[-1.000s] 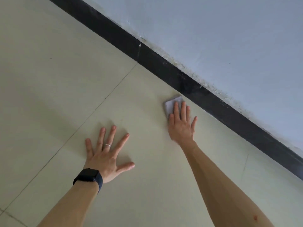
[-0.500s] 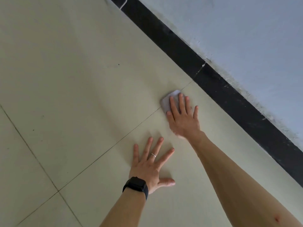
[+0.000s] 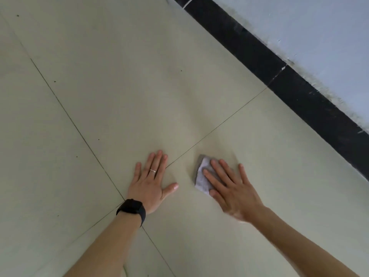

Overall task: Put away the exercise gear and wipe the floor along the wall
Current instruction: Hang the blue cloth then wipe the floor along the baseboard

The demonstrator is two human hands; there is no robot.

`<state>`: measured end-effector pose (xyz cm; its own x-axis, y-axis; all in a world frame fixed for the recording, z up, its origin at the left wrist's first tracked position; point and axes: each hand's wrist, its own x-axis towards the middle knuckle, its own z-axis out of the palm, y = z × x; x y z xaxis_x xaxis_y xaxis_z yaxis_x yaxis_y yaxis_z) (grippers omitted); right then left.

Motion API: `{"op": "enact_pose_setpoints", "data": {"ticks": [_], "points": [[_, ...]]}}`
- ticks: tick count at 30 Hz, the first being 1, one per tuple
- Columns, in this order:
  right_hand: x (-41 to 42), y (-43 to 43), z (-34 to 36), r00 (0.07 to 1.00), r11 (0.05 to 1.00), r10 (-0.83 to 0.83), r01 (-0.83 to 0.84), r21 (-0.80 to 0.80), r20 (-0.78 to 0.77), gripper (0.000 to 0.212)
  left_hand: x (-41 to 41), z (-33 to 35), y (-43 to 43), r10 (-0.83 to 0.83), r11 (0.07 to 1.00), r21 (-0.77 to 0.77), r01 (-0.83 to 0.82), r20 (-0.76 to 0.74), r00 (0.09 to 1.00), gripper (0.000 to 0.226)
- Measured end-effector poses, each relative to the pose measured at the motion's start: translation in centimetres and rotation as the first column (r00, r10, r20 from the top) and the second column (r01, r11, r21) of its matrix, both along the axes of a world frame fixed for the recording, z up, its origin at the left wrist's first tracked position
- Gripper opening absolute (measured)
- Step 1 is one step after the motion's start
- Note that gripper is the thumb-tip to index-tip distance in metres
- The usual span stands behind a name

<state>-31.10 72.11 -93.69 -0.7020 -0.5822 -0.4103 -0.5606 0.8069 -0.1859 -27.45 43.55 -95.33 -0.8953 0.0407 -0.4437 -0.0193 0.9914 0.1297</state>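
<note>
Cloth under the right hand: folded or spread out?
Folded. The cloth is a compact pad with a darker second layer showing along one edge, pressed to the floor under the right hand.

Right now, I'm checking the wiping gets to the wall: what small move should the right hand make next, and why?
Probably slide the cloth toward the black skirting: the right hand presses it flat on the floor, apart from the wall, with bare floor between. The left hand lies flat, bracing.
</note>
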Motion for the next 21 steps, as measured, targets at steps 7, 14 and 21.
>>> {"op": "enact_pose_setpoints", "data": {"ticks": [7, 14, 21], "points": [[-5.8, 5.9, -0.6, 0.728, 0.724, -0.676, 0.685, 0.077, -0.12, 0.065, 0.1, 0.5, 1.1, 0.004, 0.998, -0.07, -0.001, 0.038, 0.999, 0.084], [12.2, 4.1, -2.7, 0.989, 0.984, 0.014, -0.041, -0.175, -0.148, 0.068, 3.2, 1.3, 5.3, 0.03, 1.0, 0.003, -0.029, -0.083, 0.996, 0.063], [14.8, 10.9, -2.3, 0.638, 0.665, -0.742, 0.738, -0.11, -0.206, 0.07, 7.2, 0.9, 13.2, -0.32, 0.946, 0.047, 0.321, -0.041, 0.947, 0.071]]}}
